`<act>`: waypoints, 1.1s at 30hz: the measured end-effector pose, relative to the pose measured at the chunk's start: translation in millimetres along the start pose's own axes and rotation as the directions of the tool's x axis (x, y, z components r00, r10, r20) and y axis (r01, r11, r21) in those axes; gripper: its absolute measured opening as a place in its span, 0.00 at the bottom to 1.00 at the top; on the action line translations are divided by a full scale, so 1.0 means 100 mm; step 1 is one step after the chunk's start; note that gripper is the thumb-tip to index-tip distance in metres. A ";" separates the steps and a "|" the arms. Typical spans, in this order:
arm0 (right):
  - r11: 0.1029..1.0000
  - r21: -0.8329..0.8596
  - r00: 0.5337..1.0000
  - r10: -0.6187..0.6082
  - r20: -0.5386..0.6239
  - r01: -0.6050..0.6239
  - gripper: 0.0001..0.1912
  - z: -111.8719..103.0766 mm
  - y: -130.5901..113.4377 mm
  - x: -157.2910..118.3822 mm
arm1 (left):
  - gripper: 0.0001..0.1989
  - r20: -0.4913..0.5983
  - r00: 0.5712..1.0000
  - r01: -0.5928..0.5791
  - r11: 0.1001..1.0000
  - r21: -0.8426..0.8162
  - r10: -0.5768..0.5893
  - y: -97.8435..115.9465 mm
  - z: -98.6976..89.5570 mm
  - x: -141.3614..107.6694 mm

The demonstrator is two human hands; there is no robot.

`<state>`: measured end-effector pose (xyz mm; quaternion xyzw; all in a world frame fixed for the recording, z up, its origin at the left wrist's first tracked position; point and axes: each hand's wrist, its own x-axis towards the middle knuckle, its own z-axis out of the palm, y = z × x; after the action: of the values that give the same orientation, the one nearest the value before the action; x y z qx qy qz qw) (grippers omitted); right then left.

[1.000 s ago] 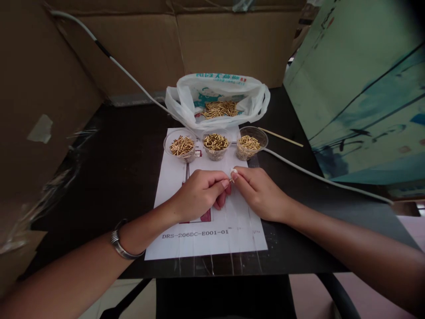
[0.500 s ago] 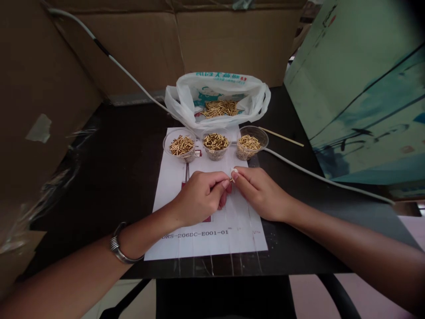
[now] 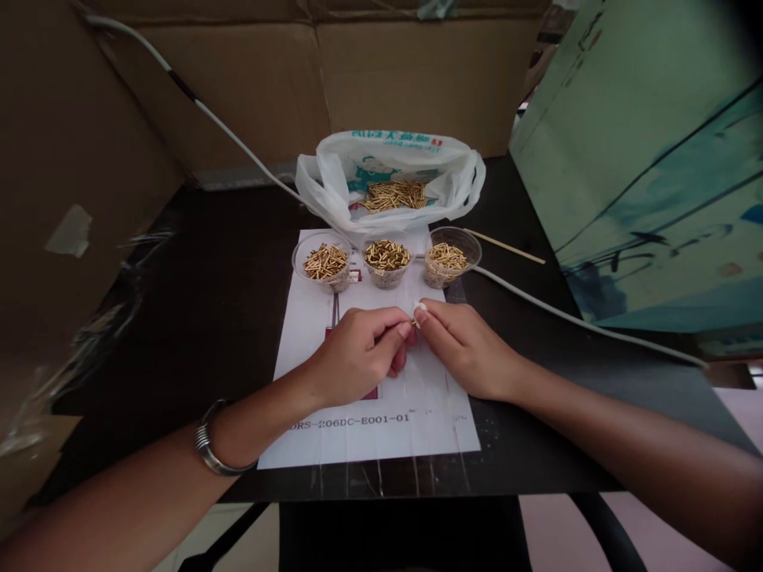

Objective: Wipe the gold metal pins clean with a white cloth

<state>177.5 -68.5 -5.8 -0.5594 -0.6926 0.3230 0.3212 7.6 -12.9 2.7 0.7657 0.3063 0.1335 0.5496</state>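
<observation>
My left hand [image 3: 373, 349] is closed in a pinch, thumb against forefinger, on a small brass pin [image 3: 415, 322]. Facing it, my right hand [image 3: 468, 345] pinches the other end of that pin, and a bit of white material [image 3: 420, 307] shows at its fingertips. Both hands are over a printed sheet [image 3: 417, 433]. Just beyond them stand three clear plastic cups in a row: the left cup [image 3: 326, 260] and right cup [image 3: 450, 256] hold thin brass pins, and the middle cup [image 3: 387, 258] holds short, darker-ended brass pieces. My fingers hide most of the held pin.
Behind the cups a white plastic bag [image 3: 470, 187] lies open with more brass pins [image 3: 396, 195] inside. A thin stick [image 3: 506, 246] and a white cable [image 3: 587, 322] lie on the dark table [image 3: 226, 278]. Cardboard [image 3: 417, 79] walls the back; a pale green panel [image 3: 644, 183] stands right.
Almost nothing differs. Both hands keep their pinch over the sheet, and the view has shifted very slightly.
</observation>
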 end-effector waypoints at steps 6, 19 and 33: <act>0.994 0.107 0.997 0.043 -0.070 -0.035 0.20 0.00 0.00 -0.02 | 0.12 -0.015 1.000 0.024 0.983 -0.182 -0.027 -0.01 0.00 0.01; 0.997 0.072 0.998 -0.036 -0.047 0.039 0.18 0.02 0.01 -0.03 | 0.12 -0.054 0.998 0.002 0.971 -0.241 -0.015 0.01 0.02 0.01; 0.915 -0.403 0.946 -0.119 -0.302 -0.013 0.08 -0.76 -0.11 0.25 | 0.06 -0.142 0.990 -0.039 0.954 -0.296 -0.003 0.01 0.01 -0.01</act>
<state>228.2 -39.4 49.2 -0.6388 -0.6974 0.0706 0.3171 6.9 -14.3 3.2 0.6657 0.3136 0.2367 0.6345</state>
